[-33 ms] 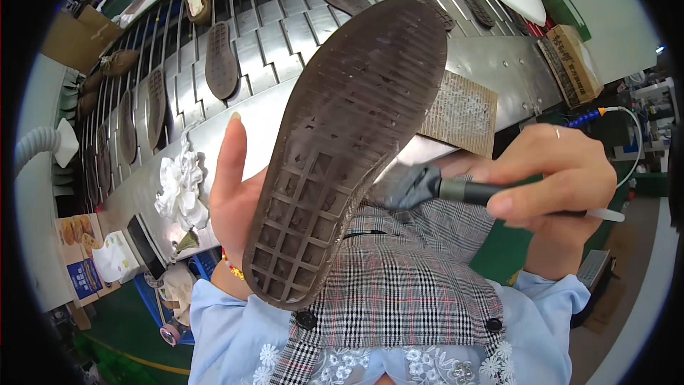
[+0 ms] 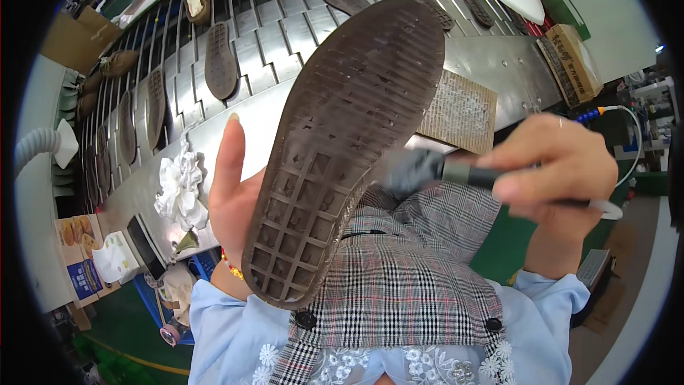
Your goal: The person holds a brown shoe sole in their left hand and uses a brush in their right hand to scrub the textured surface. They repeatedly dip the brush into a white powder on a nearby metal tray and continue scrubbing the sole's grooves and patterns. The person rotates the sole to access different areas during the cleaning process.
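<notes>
My left hand [image 2: 231, 196] holds a dark brown shoe sole [image 2: 342, 142] from behind, inner side up, with a grid of square cells at the heel end and the thumb raised along its left edge. My right hand [image 2: 559, 171] grips a dark-handled brush [image 2: 456, 171]. The brush's grey bristle tip [image 2: 406, 171] is blurred and sits at the sole's right edge near the middle. Both hands are above my lap, over a checked apron [image 2: 399, 278].
A metal slat conveyor [image 2: 278, 36] runs across the back with several dark soles and shoe parts lying on it. On the bench edge lie a crumpled white rag [image 2: 178, 185] and a mesh-covered pad [image 2: 459, 110]. A cardboard box [image 2: 573, 60] stands at the right.
My right hand and the brush have shifted slightly upward along the sole's right edge, and the bristles are now blurred. The sole and my left hand stay where they were.
</notes>
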A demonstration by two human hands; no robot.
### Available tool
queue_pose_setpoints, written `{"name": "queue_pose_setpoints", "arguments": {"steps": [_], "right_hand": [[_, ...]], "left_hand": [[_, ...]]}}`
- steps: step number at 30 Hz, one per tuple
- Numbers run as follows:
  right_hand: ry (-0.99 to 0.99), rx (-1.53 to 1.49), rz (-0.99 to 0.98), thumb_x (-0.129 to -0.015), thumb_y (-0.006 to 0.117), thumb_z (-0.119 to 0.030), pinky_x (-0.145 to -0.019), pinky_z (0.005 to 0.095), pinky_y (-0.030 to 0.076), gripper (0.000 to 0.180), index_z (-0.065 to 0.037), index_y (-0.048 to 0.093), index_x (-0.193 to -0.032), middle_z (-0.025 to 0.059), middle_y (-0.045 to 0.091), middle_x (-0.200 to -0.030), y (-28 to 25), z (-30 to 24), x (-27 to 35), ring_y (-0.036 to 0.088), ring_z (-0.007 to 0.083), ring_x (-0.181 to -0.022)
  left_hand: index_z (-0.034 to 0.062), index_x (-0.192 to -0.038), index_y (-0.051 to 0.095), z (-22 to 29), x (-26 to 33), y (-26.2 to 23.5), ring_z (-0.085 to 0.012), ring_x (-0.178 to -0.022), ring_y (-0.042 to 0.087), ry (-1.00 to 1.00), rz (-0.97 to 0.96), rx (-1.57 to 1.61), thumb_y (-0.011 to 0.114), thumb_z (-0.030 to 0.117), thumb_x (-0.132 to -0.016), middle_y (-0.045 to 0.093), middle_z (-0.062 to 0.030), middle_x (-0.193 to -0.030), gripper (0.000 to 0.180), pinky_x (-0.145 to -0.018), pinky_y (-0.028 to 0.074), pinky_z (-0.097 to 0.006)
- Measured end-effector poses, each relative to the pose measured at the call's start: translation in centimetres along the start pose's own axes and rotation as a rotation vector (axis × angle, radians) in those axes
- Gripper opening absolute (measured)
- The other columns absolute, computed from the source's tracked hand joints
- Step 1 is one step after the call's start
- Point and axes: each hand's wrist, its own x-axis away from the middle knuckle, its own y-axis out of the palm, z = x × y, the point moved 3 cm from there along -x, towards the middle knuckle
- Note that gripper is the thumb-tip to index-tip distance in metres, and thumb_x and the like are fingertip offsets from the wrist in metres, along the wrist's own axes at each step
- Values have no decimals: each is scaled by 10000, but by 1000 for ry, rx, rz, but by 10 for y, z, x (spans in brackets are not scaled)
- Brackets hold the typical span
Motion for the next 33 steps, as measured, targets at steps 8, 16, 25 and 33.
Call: {"name": "queue_pose_setpoints", "arguments": {"steps": [8,16,25,33], "right_hand": [[-29,26,-15,-706,713,-123,-557,308,477,179,-36,724,-863,219,685,-837,-10,3,4,631,245,-640],[-2,81,-56,-701,708,-63,-597,316,468,227,-22,714,-924,210,681,-901,-22,16,4,627,248,-692],[87,-541,391,-791,714,-157,-690,346,517,352,77,618,-1036,245,667,-931,-32,69,63,660,282,-803],[368,-516,720,-973,490,-124,-725,312,522,289,59,518,-1194,274,659,-1028,43,88,79,665,258,-870]], "left_hand": [[17,-1511,116,6,8,-5,-535,-1349,262,-56,-43,25,243,728,-897,164,-317,-1516,948,-1066,264,-671],[-28,-1490,162,8,7,-3,-475,-1260,451,-48,-37,-194,235,669,-934,310,-330,-1450,894,-1023,383,-616],[-8,-1483,225,28,2,-7,-263,-1219,531,237,149,-1161,621,417,-892,415,-241,-1412,829,-918,516,-390],[12,-1479,285,28,3,-40,-266,-1321,426,414,78,-1416,812,222,-731,353,-149,-1491,939,-948,491,-373]]}}
